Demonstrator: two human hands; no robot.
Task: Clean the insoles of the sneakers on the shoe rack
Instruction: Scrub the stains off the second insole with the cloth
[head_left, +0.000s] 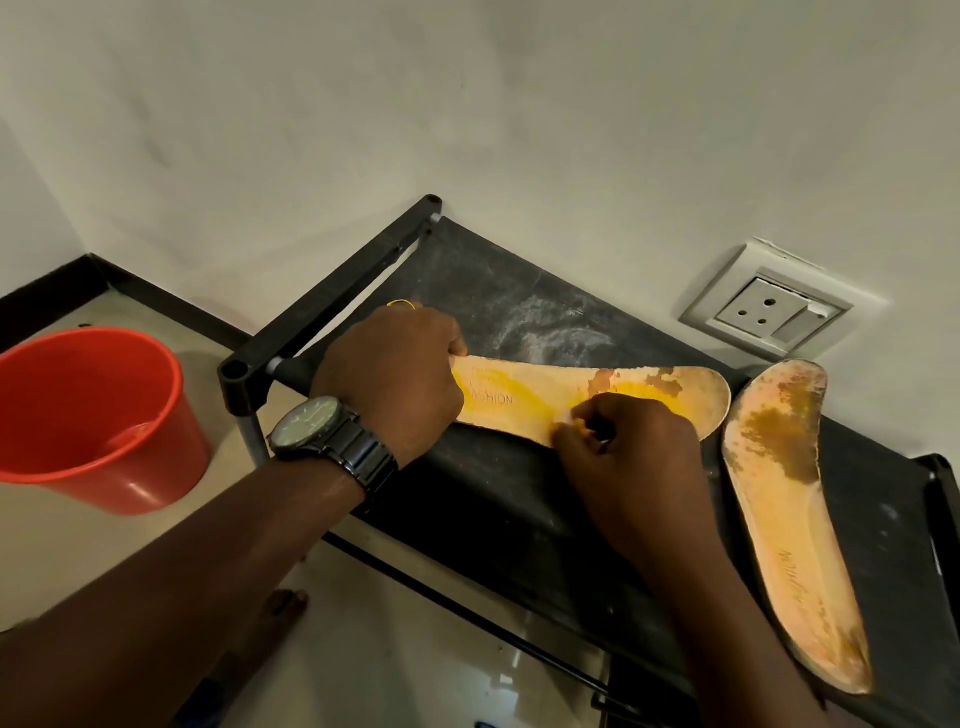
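Observation:
A worn orange-yellow insole (670, 387) lies across the black top shelf of the shoe rack (498, 499). My left hand (395, 369), with a dark watch on its wrist, presses down on the insole's heel end. My right hand (628, 441) is closed on a small pale wad, pressed against the middle of that insole. A second stained insole (779, 499) lies on the right part of the shelf, its toe end toward the wall.
A red bucket (88, 415) stands on the floor to the left of the rack. A white wall socket (769, 312) sits on the wall just behind the shelf. White dusty smears mark the shelf fabric (545, 327). My bare toes (285, 603) show below the rack.

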